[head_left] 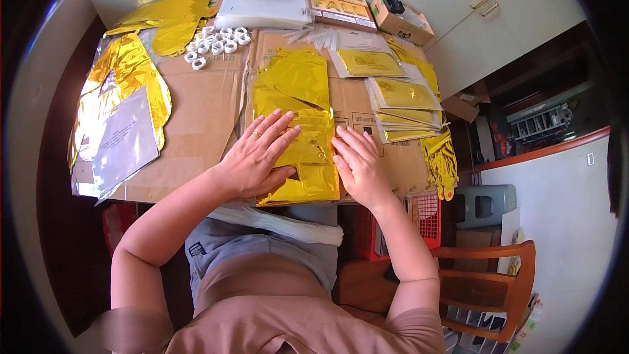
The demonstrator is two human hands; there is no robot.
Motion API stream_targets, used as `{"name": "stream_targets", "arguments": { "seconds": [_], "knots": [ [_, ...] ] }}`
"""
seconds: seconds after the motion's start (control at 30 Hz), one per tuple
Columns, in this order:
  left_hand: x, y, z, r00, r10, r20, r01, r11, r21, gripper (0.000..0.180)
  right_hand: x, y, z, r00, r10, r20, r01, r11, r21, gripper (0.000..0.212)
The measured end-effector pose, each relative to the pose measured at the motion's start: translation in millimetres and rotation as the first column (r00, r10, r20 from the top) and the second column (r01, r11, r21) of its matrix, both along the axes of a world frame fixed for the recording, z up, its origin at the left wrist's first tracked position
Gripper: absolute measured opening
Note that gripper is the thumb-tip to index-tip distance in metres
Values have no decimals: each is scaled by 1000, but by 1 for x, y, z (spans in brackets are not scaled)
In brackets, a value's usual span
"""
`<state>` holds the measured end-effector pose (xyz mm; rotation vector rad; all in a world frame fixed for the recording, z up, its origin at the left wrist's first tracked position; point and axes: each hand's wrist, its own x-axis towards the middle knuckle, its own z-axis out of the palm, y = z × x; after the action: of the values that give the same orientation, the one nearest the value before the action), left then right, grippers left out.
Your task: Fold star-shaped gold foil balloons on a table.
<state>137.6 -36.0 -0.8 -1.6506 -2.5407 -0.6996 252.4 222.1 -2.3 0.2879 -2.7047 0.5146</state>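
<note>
Centrally, shiny gold rectangular foil sheet (308,152). Left hand (257,160) (unclenched) rests atop; right hand (359,165), fingers extended, at its edge.

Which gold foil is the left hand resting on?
The folded gold foil at centre: left hand lies on it; other gold foils lie off left and right.

Gold foil sheet (291,78) v. glossy, sl. crinkled; cardbd (190,105) matt; chair (522,275) smooth wood.

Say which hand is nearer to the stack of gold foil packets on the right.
Right. The right hand is just left of the stack of gold foil packets; the left hand is farther left, on the gold foil sheet.
</note>
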Motion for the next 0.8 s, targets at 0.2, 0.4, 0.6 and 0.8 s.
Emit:
{"name": "stream_targets", "arguments": {
  "seconds": [0.2, 0.4, 0.6, 0.8],
  "knots": [
    [2, 3, -3, 997, 21, -77, -24, 999, -38, 78, -8, 0, 2, 999, 30, 14, -31, 993, 112, 33],
    [3, 2, -6, 995, 19, -94, -21, 999, -29, 78, -14, 4, 4, 996, 83, 26, -86, 984, 158, 33],
    [1, 2, -9, 995, 3, -99, -8, 999, -45, 77, -17, 5, 7, 990, 128, 54, -134, 983, 127, 33],
    [1, 2, -9, 995, -3, -103, -2, 999, -49, 76, -21, 6, 8, 987, 155, 43, -159, 980, 121, 31]
  ]
}}
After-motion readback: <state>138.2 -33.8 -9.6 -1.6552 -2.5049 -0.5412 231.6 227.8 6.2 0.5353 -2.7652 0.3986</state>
